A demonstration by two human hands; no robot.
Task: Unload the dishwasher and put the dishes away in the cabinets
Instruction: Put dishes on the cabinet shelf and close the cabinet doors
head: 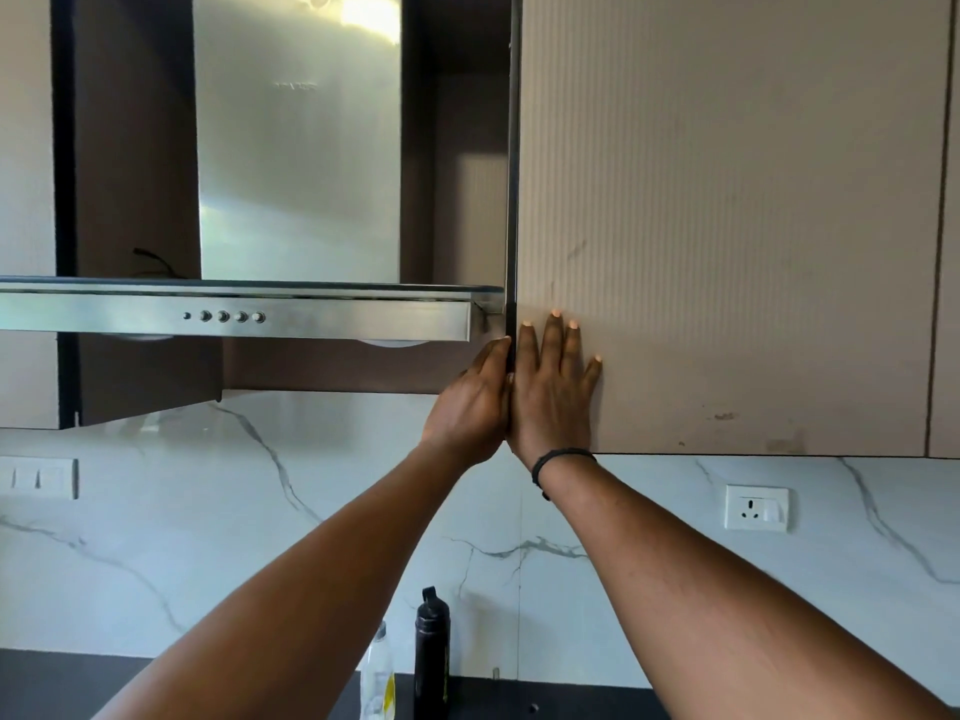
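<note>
Forearms reached up over the surface. Left grip (475, 402) hooked fingers round cabinet door (727, 226) edge, prob. to pull it open; right grip (556, 387), just beside, lay flat w/ fingers apart, steadying. No dishes seen.

Hood (234, 314) crowds cabinet door (727, 226) edge — gap seemingly narrow.

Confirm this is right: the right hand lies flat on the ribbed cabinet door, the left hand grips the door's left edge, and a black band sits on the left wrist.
One detail is wrong. In the head view the black band is on the right wrist, not the left. The rest holds: the right hand lies flat on the ribbed cabinet door, and the left hand grips its left edge.
</note>
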